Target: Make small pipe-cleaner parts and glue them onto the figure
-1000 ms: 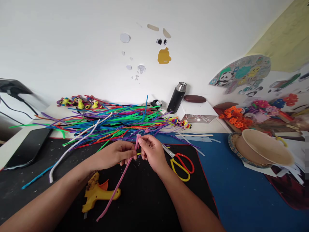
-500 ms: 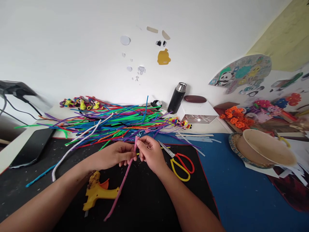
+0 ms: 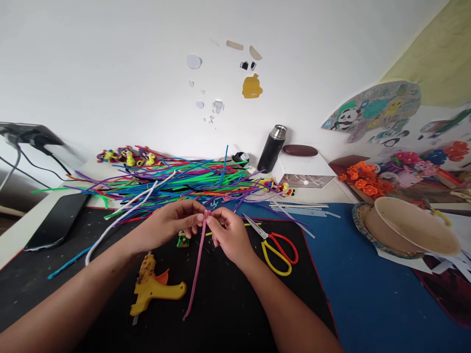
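A pink pipe cleaner (image 3: 197, 264) hangs down from between my two hands, its upper end pinched at the fingertips. My left hand (image 3: 176, 220) grips it from the left with thumb and forefinger. From the right, my right hand (image 3: 226, 230) pinches the same end, the thumb laid against it. A small green and yellow piece (image 3: 183, 240) lies on the black mat (image 3: 235, 304) just below my left fingers. Under my left forearm sits a yellow glue gun (image 3: 158, 289). Scissors (image 3: 272, 245) with red and yellow handles lie beside my right wrist.
Colourful pipe cleaners (image 3: 184, 179) pile along the wall, near a black flask (image 3: 272, 149) and a white box (image 3: 305, 171). On the left lies a phone (image 3: 55, 220). A beige bowl (image 3: 412, 225) stands at right, and glue sticks (image 3: 301, 211) lie behind the scissors.
My left hand has slid up the pipe cleaner to its top end beside my right fingertips. The pipe cleaner now hangs more upright, and the green and yellow piece has come into sight.
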`<state>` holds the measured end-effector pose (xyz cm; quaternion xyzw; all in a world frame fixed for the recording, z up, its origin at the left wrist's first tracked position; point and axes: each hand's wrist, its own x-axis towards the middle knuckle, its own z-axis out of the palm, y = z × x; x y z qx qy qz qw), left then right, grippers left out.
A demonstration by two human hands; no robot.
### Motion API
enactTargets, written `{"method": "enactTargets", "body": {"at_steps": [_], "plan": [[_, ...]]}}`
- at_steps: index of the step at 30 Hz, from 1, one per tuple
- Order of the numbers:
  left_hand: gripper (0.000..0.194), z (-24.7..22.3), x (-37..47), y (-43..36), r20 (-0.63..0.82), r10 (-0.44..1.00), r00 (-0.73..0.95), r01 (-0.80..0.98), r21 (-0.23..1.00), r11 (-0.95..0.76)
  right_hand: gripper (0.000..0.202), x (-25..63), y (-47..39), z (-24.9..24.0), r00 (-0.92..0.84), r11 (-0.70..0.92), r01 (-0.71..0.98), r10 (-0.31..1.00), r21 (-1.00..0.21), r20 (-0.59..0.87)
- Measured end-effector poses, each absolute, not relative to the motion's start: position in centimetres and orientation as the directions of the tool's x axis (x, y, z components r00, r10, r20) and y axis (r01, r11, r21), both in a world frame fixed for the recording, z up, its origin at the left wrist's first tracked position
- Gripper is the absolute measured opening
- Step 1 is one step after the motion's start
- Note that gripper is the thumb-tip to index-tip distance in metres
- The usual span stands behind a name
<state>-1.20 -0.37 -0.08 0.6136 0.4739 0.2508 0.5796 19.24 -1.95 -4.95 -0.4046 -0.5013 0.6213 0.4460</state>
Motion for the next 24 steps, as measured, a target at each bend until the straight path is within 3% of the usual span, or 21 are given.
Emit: {"method": "enactTargets", "body": {"at_steps": [24], "plan": [[0.051,-0.38,-1.11,0.00,-0.287,0.897,0.335,0.166,0.955,0.244,0.031,19.64,-2.15,-5.09,-0.332,-0.026,-0.019,0.943,-0.999,-0.018]]}}
